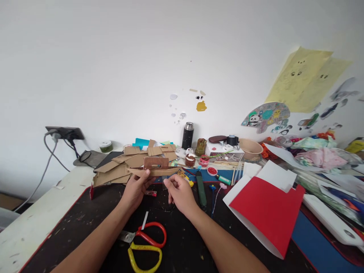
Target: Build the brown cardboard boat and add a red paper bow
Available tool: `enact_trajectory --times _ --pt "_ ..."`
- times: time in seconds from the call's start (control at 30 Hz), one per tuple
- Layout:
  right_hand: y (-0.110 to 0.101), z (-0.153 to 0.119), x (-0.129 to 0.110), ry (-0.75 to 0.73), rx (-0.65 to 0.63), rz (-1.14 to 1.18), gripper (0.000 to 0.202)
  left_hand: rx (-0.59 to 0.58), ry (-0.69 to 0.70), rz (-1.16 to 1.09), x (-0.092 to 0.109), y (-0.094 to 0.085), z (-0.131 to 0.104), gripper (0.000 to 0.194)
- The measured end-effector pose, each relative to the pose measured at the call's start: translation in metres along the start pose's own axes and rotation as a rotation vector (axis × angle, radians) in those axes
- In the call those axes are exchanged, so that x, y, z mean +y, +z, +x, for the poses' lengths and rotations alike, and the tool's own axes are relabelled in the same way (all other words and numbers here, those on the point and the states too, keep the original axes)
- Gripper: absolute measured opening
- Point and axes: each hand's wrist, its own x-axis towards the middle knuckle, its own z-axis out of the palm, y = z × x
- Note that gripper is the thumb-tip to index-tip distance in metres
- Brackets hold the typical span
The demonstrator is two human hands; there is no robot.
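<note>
A small brown cardboard model boat (156, 171), with a reddish-brown cabin (156, 163) on top, is held level above the black mat. My left hand (136, 185) is closed on its left part, thumb along the near side. My right hand (179, 191) is below the boat's right end, fingers curled in with the thumb against them; anything between the fingertips is too small or hidden to make out. Nearer to me on the mat lie scissors (148, 242) with one red and one yellow handle. A thin white strip (145, 220) touches the red handle.
Cut cardboard pieces (113, 167) are heaped behind my left hand. A black flask (188, 135), paint jars (190, 159) and a bowl (250, 148) stand along the wall. A dark green knife (201, 189) and red paper (267, 212) lie to the right.
</note>
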Motion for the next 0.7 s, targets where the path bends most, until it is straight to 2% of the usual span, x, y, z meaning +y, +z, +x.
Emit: enact_trajectory --times 0.7 --pt "0.0021 -0.0072 -0.0028 -0.023 -0.004 -0.144 0.044 -0.032 -0.065 -0.066 0.0043 -0.0009 -0.0014 0.027"
